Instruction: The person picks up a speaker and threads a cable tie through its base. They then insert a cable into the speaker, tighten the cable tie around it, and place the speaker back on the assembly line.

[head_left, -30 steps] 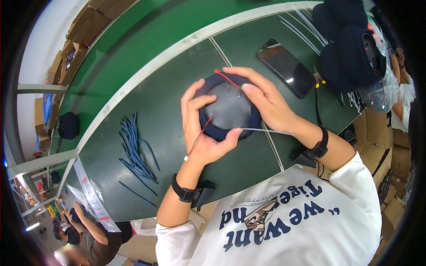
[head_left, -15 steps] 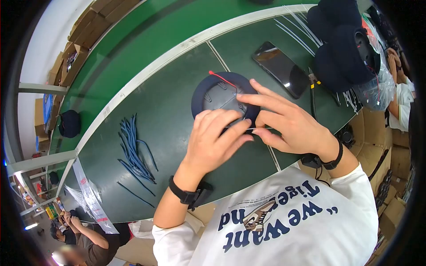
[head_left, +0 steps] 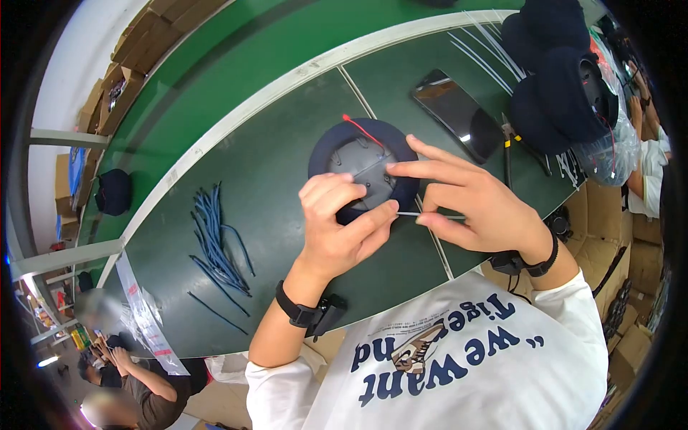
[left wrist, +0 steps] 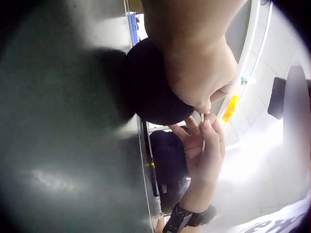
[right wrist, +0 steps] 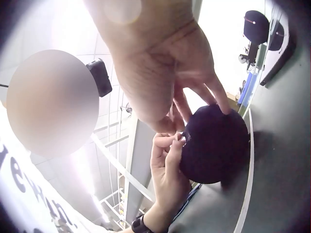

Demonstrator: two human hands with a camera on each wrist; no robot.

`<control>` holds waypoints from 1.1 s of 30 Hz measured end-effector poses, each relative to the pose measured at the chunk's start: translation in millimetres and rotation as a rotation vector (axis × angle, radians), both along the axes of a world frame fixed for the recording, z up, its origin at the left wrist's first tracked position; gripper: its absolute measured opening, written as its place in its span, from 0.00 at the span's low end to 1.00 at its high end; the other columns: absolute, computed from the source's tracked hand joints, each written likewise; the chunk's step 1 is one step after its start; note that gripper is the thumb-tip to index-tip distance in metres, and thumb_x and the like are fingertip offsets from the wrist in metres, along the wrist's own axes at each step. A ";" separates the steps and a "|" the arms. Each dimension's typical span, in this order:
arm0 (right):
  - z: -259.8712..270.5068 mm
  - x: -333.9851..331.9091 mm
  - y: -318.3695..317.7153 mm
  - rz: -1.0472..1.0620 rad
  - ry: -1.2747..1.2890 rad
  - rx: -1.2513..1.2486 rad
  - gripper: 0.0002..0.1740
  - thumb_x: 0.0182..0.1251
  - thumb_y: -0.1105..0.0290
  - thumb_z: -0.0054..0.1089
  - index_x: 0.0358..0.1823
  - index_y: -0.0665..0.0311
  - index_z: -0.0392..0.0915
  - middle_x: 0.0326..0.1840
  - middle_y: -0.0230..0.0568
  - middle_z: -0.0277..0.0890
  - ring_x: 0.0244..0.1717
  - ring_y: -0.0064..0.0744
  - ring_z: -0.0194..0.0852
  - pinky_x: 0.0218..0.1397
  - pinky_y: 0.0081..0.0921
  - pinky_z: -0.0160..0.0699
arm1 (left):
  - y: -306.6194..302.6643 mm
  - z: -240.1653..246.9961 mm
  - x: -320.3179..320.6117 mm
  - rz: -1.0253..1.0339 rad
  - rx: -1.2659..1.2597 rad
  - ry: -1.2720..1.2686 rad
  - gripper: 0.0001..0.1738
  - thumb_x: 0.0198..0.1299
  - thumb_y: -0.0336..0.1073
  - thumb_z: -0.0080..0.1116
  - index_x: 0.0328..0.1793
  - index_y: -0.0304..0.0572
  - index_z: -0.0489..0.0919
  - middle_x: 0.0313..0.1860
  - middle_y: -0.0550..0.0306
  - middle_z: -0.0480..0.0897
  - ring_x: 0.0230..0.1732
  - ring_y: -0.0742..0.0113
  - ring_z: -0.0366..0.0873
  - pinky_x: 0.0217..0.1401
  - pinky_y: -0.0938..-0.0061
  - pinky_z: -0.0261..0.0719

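Note:
A round navy fabric-covered piece (head_left: pixel 326 147) lies on the green table with its grey plastic base (head_left: pixel 369 154) facing up. A short red wire (head_left: pixel 364 129) runs from the base across the far rim. At the near right edge, my left hand (head_left: pixel 333 229) pinches the end of a thin whitish cable tie (head_left: pixel 409 213), its other fingers bent over the base. My right hand (head_left: pixel 480 204) pinches the same tie a little farther right with thumb and finger. Another right fingertip reaches the base. The left wrist view shows both hands close together beside the navy piece (left wrist: pixel 150 87).
Blue tubing strips (head_left: pixel 211 236) lie in a bundle on the left. Behind my right hand are a phone (head_left: pixel 459 115) and yellow-and-black cutters (head_left: pixel 507 143). More navy pieces (head_left: pixel 562 93) are piled at the right, beside loose white ties (head_left: pixel 480 61).
Both hands have moved from around the navy piece to its near right edge, now pinching the tie there. The red wire with a white plug on the left side is no longer visible.

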State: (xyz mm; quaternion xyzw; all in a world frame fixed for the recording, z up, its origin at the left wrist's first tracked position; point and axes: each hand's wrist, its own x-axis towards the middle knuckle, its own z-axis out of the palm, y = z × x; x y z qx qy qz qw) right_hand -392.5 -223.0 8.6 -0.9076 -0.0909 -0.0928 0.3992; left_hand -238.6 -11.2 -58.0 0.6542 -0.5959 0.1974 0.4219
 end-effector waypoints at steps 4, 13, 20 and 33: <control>-9.3 3.0 -32.5 -0.159 0.084 0.643 0.20 0.73 0.76 0.55 0.65 0.62 0.78 0.86 0.57 0.64 0.84 0.57 0.66 0.81 0.43 0.69 | 12.6 18.0 24.2 0.016 -0.001 0.294 0.66 0.32 0.57 0.91 0.81 0.42 0.70 0.74 0.41 0.72 0.78 0.37 0.68 0.77 0.40 0.71; -60.9 47.2 -10.9 -0.017 0.026 0.179 0.81 0.41 0.49 0.92 0.90 0.68 0.43 0.90 0.61 0.46 0.91 0.61 0.45 0.91 0.46 0.50 | 0.4 -8.2 34.5 -0.073 0.236 0.617 0.80 0.25 0.48 0.94 0.87 0.34 0.58 0.84 0.32 0.64 0.84 0.35 0.64 0.86 0.49 0.65; -47.1 43.2 -6.0 -0.149 0.104 0.327 0.79 0.38 0.61 0.91 0.91 0.62 0.45 0.94 0.52 0.46 0.91 0.56 0.50 0.90 0.48 0.52 | 81.2 45.6 72.2 0.440 0.525 0.285 0.54 0.42 0.47 0.89 0.77 0.38 0.77 0.71 0.42 0.80 0.73 0.38 0.76 0.79 0.52 0.72; 20.1 34.7 -16.5 -0.020 0.143 0.547 0.14 0.82 0.70 0.57 0.61 0.70 0.83 0.53 0.42 0.88 0.52 0.20 0.85 0.49 0.18 0.79 | 140.5 89.4 78.1 0.786 0.183 0.386 0.07 0.61 0.30 0.75 0.43 0.36 0.88 0.38 0.48 0.91 0.39 0.56 0.89 0.47 0.66 0.85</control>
